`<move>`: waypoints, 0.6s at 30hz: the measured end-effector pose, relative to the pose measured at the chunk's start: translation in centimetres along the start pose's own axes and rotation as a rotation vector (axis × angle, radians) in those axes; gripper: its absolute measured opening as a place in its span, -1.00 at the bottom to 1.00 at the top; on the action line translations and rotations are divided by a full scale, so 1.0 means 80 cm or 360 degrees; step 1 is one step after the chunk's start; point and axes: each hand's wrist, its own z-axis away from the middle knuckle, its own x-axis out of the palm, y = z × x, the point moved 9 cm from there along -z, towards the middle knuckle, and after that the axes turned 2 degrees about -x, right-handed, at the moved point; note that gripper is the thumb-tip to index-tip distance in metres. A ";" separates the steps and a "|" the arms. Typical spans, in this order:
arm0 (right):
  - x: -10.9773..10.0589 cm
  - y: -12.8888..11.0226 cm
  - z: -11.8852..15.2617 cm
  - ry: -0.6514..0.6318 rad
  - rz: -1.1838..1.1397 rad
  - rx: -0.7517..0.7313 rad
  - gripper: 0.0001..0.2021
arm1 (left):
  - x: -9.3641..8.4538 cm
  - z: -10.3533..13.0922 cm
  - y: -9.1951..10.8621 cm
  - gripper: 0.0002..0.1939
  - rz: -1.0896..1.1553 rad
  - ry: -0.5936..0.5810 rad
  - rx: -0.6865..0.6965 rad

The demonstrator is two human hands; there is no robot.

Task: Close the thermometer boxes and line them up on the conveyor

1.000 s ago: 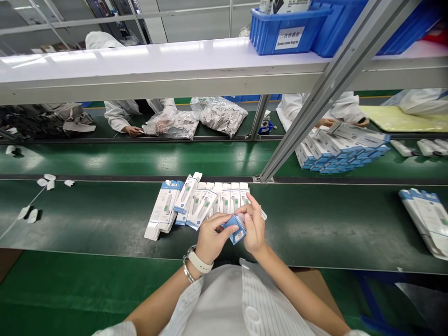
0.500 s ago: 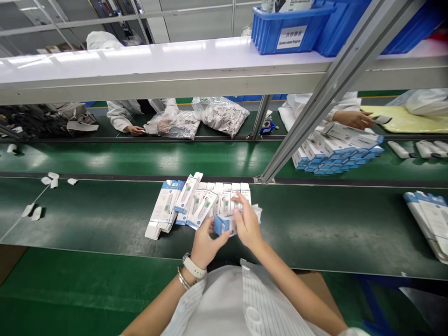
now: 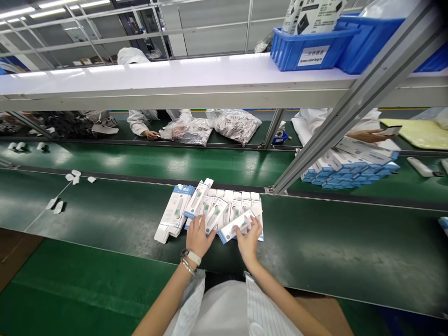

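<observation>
My right hand grips a small white-and-blue carton printed with a handheld device with a green screen. The carton lies slanted over the front of a row of similar cartons. My left hand, wearing a watch and bangles, rests with thumb and fingers apart at the lower ends of the cartons. Between its thumb and fingers is the bottom end of a tilted carton; whether it is held is unclear. Left of this hand lies a stack of flatter-looking cartons.
Small white pieces lie on the green work surface at left. A metal post slants up behind it. Across the line, co-workers' hands work beside plastic bags and piled cartons. Blue bins stand on the shelf.
The carton held between both hands is now lowered onto the row, in my right hand only. My left hand has let go and moved left to the other cartons. The view has shifted.
</observation>
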 end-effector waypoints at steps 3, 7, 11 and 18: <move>-0.007 0.010 0.005 0.0179 0.0006 0.0149 -0.28 | 0.020 -0.028 -0.011 -0.43 0.0009 -0.0257 -0.0074; 0.036 0.027 0.002 -0.0076 -0.0092 0.0295 -0.15 | 0.033 -0.041 -0.011 -0.47 0.0140 -0.0256 -0.0066; 0.071 0.016 -0.010 -0.0299 -0.0128 0.0155 -0.24 | 0.050 -0.033 0.000 -0.51 0.0304 -0.0284 0.0045; 0.077 -0.009 -0.023 -0.0431 0.0074 -0.0016 -0.29 | 0.051 -0.018 -0.003 -0.56 0.0369 -0.0244 0.0105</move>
